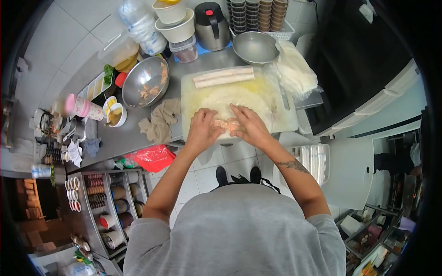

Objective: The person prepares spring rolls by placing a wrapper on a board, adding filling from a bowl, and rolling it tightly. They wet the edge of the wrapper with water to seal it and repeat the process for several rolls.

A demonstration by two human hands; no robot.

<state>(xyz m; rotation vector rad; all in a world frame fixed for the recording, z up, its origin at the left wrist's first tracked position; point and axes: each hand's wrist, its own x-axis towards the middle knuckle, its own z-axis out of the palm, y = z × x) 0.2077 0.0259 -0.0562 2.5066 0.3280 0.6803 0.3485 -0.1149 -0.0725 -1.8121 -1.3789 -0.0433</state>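
A round, thin, pale wrapper sheet lies on the white cutting board. Pinkish minced filling sits in a short strip near the sheet's front edge. My left hand curls round the left end of the strip, thumb and fingers pressing on it. From the right, my right hand does the same, its fingers bent over the filling. Two finished-looking pale rolls rest side by side at the back of the board. A metal bowl with the same filling smeared inside stands left of the board.
A crumpled cloth lies beside the board. Further left are small white bowls. Behind stand a thermos jug, an upturned-looking metal bowl and stacked cups. A plastic bag of pale sheets sits at the right.
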